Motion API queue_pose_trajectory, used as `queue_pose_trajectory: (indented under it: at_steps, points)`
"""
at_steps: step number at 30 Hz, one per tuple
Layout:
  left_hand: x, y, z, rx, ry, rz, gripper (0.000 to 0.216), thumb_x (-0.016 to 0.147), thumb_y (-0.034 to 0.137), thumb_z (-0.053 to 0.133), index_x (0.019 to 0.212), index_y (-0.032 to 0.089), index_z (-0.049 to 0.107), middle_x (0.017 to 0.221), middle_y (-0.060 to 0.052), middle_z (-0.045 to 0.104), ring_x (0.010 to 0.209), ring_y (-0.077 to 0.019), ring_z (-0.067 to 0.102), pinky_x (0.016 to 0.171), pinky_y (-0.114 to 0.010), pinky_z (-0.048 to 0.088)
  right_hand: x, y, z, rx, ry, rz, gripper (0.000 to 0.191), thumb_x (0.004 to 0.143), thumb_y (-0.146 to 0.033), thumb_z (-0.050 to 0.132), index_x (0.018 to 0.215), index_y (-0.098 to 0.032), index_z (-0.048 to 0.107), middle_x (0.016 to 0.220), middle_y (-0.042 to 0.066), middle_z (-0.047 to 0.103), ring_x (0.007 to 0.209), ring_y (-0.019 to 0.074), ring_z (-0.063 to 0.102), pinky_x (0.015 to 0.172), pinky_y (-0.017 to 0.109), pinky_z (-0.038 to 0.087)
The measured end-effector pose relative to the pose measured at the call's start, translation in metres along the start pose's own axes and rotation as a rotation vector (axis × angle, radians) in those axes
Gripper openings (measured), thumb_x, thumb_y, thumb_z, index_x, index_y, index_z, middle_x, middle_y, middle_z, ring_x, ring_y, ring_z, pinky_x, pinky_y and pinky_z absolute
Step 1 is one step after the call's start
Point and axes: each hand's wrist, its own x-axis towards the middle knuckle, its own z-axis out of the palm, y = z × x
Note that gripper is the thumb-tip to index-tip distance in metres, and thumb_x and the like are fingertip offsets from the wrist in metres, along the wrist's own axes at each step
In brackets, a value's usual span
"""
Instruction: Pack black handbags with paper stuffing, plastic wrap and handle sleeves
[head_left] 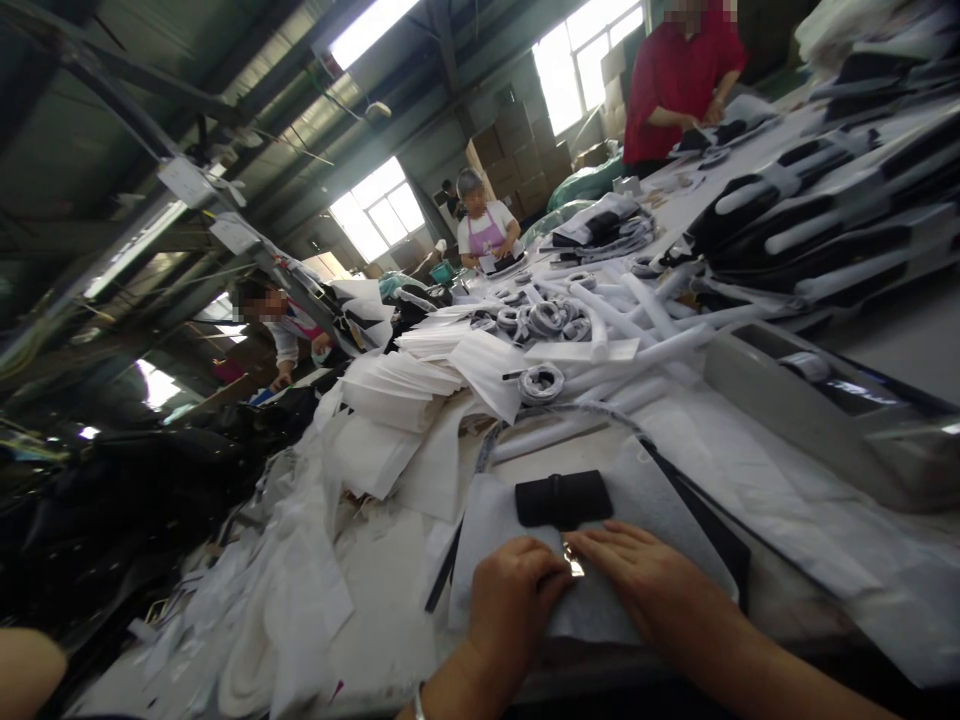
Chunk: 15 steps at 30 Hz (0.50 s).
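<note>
A black handbag (701, 505) lies in front of me, with a white wrapping sheet (495, 515) over its front. Its handle (491, 440), covered in clear wrap, arches away at the far side. On the sheet rests a black flap tab (564, 499). Just below the tab, a shiny metal clasp (574, 560) shows between my hands. My left hand (517, 590) is closed beside the clasp, fingers curled in a pinch; what sits in them is hidden. With fingers stretched out, my right hand (637, 570) lies on the sheet, its fingertips near the clasp.
Beyond the bag are a wrapped ring coil (541, 383) and white foam tubes (660, 305). Stacked white sheets (397, 390) lie to the left. A grey tape dispenser (817, 410) and wrapped black bags (840, 210) are at right. Several co-workers stand around the table.
</note>
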Motion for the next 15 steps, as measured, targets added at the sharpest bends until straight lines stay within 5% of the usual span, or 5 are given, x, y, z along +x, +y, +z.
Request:
queue_pose_trajectory:
  at_steps: [10, 15]
  points:
    - [-0.0041, 0.0087, -0.0002, 0.068, 0.011, -0.045, 0.009, 0.078, 0.014, 0.075, 0.077, 0.024, 0.075, 0.077, 0.000, 0.072, 0.075, -0.0174, 0.068, 0.070, -0.026, 0.049, -0.0007, 0.0005, 0.0008, -0.002, 0.022, -0.017, 0.066, 0.075, 0.007, 0.040, 0.133, -0.016, 0.060, 0.119, 0.008, 0.074, 0.109, 0.0205, 0.070, 0.101, 0.041, 0.054]
    - [-0.0050, 0.0058, -0.0018, 0.017, -0.009, -0.054, 0.028, 0.079, 0.013, 0.075, 0.104, 0.027, 0.074, 0.094, 0.001, 0.074, 0.083, -0.0171, 0.070, 0.076, -0.027, 0.052, -0.0012, 0.0010, 0.0016, -0.001, 0.031, -0.018, 0.069, 0.074, 0.007, 0.039, 0.135, -0.017, 0.058, 0.120, 0.008, 0.073, 0.109, 0.0207, 0.070, 0.101, 0.042, 0.055]
